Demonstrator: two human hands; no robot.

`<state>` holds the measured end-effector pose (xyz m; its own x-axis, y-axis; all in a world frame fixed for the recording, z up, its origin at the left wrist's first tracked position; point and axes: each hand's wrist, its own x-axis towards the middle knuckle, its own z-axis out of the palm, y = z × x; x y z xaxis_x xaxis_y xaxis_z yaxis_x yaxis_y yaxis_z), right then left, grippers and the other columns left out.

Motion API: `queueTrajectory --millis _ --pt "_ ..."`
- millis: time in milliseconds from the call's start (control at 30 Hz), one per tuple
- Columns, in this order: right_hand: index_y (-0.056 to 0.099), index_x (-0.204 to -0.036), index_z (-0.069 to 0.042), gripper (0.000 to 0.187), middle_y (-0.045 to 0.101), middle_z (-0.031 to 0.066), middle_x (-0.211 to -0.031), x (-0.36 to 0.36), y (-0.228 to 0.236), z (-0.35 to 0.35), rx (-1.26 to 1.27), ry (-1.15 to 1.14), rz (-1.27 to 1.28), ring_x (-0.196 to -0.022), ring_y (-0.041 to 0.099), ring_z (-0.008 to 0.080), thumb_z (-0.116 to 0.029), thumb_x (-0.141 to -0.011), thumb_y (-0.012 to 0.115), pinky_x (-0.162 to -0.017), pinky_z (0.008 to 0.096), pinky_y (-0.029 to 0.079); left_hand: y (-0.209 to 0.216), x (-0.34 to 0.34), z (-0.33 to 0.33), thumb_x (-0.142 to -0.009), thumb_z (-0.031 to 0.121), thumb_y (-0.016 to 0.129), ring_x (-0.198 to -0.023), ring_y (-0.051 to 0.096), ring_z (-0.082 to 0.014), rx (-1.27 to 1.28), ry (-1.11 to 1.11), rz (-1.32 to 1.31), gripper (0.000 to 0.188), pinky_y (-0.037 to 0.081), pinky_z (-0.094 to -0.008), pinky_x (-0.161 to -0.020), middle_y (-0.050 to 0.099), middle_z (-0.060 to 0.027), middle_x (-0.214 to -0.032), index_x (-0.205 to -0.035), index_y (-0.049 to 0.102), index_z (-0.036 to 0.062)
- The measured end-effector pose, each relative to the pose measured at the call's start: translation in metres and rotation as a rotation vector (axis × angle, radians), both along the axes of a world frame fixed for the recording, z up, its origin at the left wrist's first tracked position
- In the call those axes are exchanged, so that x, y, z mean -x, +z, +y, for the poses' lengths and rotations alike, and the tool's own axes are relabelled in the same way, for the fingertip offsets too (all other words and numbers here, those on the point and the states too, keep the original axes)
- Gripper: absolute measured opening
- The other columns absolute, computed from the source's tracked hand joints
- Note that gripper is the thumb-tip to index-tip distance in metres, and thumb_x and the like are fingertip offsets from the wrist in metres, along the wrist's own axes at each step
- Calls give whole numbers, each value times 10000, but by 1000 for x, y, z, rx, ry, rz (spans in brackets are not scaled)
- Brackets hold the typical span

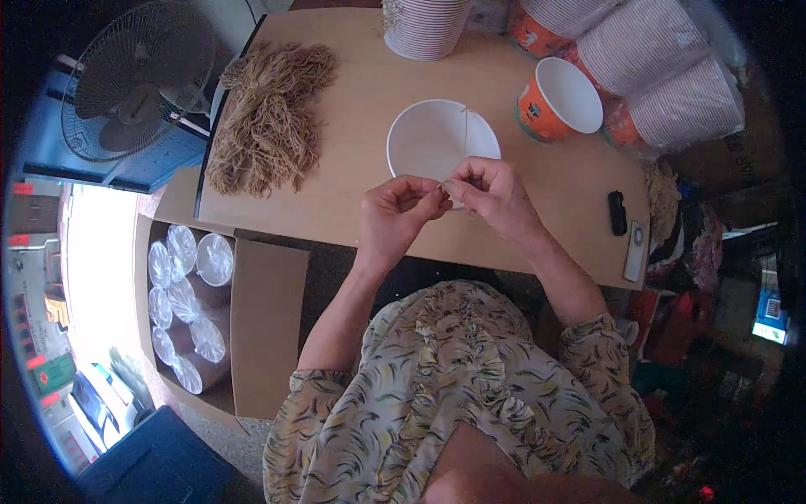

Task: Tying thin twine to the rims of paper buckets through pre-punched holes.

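Observation:
Over the near rim of a white paper bucket (428, 139), my left hand (396, 212) and my right hand (497, 197) meet fingertip to fingertip. Both are closed in a pinch on a thin tan string (466, 134). One stretch of it runs from the bucket's far rim across the opening to my right hand. What lies between the fingertips is tiny, perhaps a loop or knot; I cannot make it out. A big bundle of tan strings (269, 118) lies on the table to the left.
Stacked white buckets (426, 29) stand at the back of the cardboard-topped table (353, 101). An orange-and-white bucket (550, 105) and plastic-wrapped bucket stacks (684, 97) are at right, with a black object (617, 212) nearer. Left are a fan (138, 84) and a carton (264, 328) of wrapped cups.

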<state>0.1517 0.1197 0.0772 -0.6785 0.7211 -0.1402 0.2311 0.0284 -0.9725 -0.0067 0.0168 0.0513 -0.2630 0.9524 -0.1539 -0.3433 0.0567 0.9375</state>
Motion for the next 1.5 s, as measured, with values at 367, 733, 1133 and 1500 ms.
queueTrajectory --millis 367,733,1133,1500 --pt "674 -892 6 126 692 26 -810 0 -2 -1 -14 -31 -36 -746 627 71 -119 -893 693 -664 253 522 0 -2 -2 -927 36 687 -847 703 -139 -29 3 39 115 588 -264 -800 726 -94 -912 -998 682 -54" --pt "663 -1040 -6 194 559 -33 -631 4 8 11 -15 10 -96 -496 469 35 -179 -969 615 -462 215 367 0 1 -2 -935 31 669 -834 700 -128 -29 -57 62 106 583 -259 -784 718 -68 -900 -993 680 -56" --pt "663 -1067 -5 152 629 -8 -684 0 11 7 79 130 -124 -530 471 26 -95 -953 616 -470 210 352 -4 2 0 -910 -12 679 -822 703 -129 -11 -15 71 61 585 -253 -761 719 -74 -891 -963 662 -39" --pt "555 -908 -32 70 538 -34 -653 0 6 7 -3 218 -71 -582 485 41 -75 -962 567 -519 229 382 0 6 0 -917 2 686 -789 694 -122 -35 -52 120 62 576 -250 -708 716 -83 -861 -957 652 -31"
